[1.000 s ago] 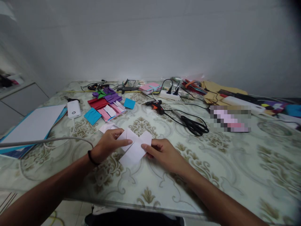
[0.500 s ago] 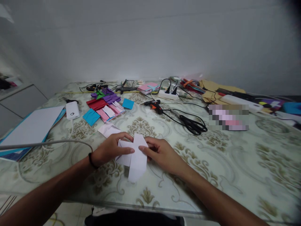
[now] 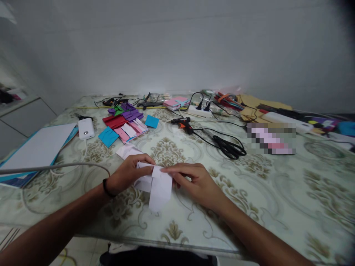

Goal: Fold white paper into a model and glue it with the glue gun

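Observation:
Between my hands is a piece of folded white paper [image 3: 161, 188], held just above the patterned tabletop. My left hand [image 3: 133, 171] grips its left part, thumb on top and fingers behind. My right hand [image 3: 194, 181] presses the paper's upper edge with the fingertips, where a flap is bent over; its lower fingers are partly hidden behind the paper. Just beyond my left hand lies another folded pale paper piece [image 3: 126, 150]. Farther back are folded pink paper pieces [image 3: 130, 131], a red one [image 3: 113, 122], purple ones [image 3: 129, 112] and blue squares [image 3: 108, 137].
A glue gun [image 3: 183, 125] with a coiled black cable [image 3: 229, 147] lies ahead to the right. A power strip [image 3: 199, 111] stands behind it. At left are a white power bank [image 3: 86, 128] and stacked sheets [image 3: 36, 146]. A grey cable [image 3: 69, 166] crosses near my left wrist.
The paper's upper flap, which stood up, is now folded down toward me. My right hand's fingers have moved to the top edge, while my left hand keeps its hold.

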`<state>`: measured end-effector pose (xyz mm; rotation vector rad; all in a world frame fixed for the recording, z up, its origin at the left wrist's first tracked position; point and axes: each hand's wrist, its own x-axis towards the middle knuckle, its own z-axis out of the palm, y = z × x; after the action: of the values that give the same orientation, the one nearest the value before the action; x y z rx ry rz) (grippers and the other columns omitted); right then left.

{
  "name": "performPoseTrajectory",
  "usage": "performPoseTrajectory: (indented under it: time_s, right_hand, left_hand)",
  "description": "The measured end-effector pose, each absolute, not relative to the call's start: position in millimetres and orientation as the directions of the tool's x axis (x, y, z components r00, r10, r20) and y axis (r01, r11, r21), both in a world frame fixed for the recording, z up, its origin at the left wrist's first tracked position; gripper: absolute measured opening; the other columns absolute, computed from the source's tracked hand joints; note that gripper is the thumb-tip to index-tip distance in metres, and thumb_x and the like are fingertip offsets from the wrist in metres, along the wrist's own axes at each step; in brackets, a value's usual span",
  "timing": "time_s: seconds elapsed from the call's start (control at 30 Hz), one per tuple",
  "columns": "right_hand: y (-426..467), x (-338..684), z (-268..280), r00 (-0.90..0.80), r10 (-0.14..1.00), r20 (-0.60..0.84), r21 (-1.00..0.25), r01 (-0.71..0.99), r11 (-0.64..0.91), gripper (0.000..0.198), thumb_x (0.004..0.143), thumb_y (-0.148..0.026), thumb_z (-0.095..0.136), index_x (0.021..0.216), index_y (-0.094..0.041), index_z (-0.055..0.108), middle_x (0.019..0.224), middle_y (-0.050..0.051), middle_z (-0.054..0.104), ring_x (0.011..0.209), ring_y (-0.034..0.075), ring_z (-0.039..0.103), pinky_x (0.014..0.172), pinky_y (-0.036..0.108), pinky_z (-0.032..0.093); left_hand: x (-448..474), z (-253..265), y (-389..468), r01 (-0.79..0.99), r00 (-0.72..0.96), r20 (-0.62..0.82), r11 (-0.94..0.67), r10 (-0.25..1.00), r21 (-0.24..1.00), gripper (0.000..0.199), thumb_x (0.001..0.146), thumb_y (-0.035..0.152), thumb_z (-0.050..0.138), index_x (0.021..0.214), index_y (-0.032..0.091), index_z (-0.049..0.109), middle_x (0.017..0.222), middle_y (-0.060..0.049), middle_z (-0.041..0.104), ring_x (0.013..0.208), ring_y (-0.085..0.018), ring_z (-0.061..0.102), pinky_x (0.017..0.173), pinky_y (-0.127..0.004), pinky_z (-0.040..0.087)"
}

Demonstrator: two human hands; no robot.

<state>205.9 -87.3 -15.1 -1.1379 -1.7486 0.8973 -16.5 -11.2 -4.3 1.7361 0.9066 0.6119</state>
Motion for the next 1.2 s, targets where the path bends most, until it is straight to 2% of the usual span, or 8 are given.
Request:
performPoseTrajectory:
  time_s: [0.23,0.47,0.57,0.67,0.8,0.87,0.97,1.2]
  right_hand:
    - [-86.6,206.2,-13.1,-0.238,0.934,0.266,-0.875,0.346,0.337,0.022,0.095,-0.032,0.060,0.099,-0.021,0.079,0.093,0.007,0.077,0.076,0.017,0.068,0.066,0.027,0.050]
    - [-85.2,205.8,-15.1,-0.236,0.936,0.260,-0.875,0.353,0.332,0.017,0.094,-0.030,0.063,0.097,-0.022,0.078,0.090,0.005,0.077,0.077,0.016,0.069,0.069,0.026,0.051]
    - [-85.3,205.6,-16.2,-0.248,0.931,0.269,-0.860,0.374,0.348,0.018,0.095,-0.031,0.062,0.096,-0.023,0.078,0.089,0.004,0.076,0.077,0.016,0.067,0.071,0.026,0.050]
    - [-85.1,204.5,-17.5,-0.224,0.944,0.243,-0.860,0.399,0.316,0.019,0.094,-0.033,0.063,0.104,-0.023,0.075,0.080,0.002,0.072,0.070,0.014,0.064,0.066,0.025,0.049]
    - [-83.8,203.2,-18.9,-0.205,0.964,0.170,-0.888,0.393,0.240,0.030,0.093,-0.035,0.063,0.119,-0.020,0.065,0.066,-0.003,0.062,0.061,0.013,0.058,0.059,0.023,0.045]
    - [-83.3,202.9,-19.6,-0.218,0.968,0.126,-0.880,0.425,0.211,0.024,0.095,-0.038,0.059,0.107,-0.019,0.067,0.064,-0.002,0.062,0.060,0.013,0.057,0.057,0.023,0.043]
    - [-83.2,201.8,-20.4,-0.233,0.970,0.072,-0.869,0.462,0.176,0.031,0.097,-0.043,0.055,0.085,-0.018,0.067,0.062,-0.001,0.060,0.057,0.012,0.053,0.054,0.023,0.037]
    - [-85.2,199.3,-18.9,-0.253,0.965,0.066,-0.876,0.449,0.178,0.035,0.097,-0.042,0.053,0.075,-0.017,0.062,0.061,-0.003,0.056,0.057,0.011,0.048,0.055,0.023,0.035]
  left_hand:
    - [-18.3,-8.5,-9.8,0.270,0.599,0.010,-0.213,0.801,0.939,0.020,0.083,0.035,0.071,0.089,0.016,0.072,0.087,-0.003,0.071,0.079,-0.016,0.062,0.069,-0.024,0.044]
    - [-16.1,-3.6,-11.5,0.300,0.606,0.000,-0.228,0.795,0.926,0.020,0.087,0.034,0.064,0.090,0.016,0.074,0.090,-0.003,0.074,0.084,-0.017,0.064,0.076,-0.025,0.046]
    - [-15.2,-1.9,-13.3,0.328,0.608,-0.012,-0.238,0.794,0.914,0.021,0.085,0.036,0.068,0.090,0.017,0.075,0.089,-0.003,0.075,0.083,-0.018,0.065,0.075,-0.026,0.046]
    - [-14.6,-2.1,-14.8,0.373,0.586,-0.018,-0.251,0.810,0.893,0.021,0.083,0.037,0.071,0.089,0.017,0.076,0.088,-0.003,0.076,0.082,-0.018,0.066,0.072,-0.025,0.046]
    - [-14.2,-2.1,-16.4,0.396,0.572,0.001,-0.278,0.820,0.875,0.021,0.085,0.036,0.070,0.090,0.017,0.077,0.087,-0.003,0.076,0.080,-0.018,0.066,0.071,-0.025,0.046]
    - [-14.1,-1.7,-17.4,0.403,0.563,0.016,-0.292,0.826,0.867,0.020,0.085,0.036,0.069,0.090,0.018,0.077,0.086,-0.002,0.076,0.080,-0.018,0.067,0.071,-0.025,0.046]
    - [-13.6,-1.1,-18.9,0.406,0.558,0.026,-0.300,0.829,0.864,0.019,0.085,0.035,0.070,0.088,0.018,0.077,0.084,-0.002,0.077,0.079,-0.017,0.067,0.069,-0.024,0.046]
    - [-12.7,-1.5,-21.1,0.389,0.596,0.049,-0.341,0.801,0.856,0.014,0.085,0.030,0.070,0.084,0.018,0.078,0.080,-0.001,0.076,0.077,-0.016,0.067,0.071,-0.024,0.047]
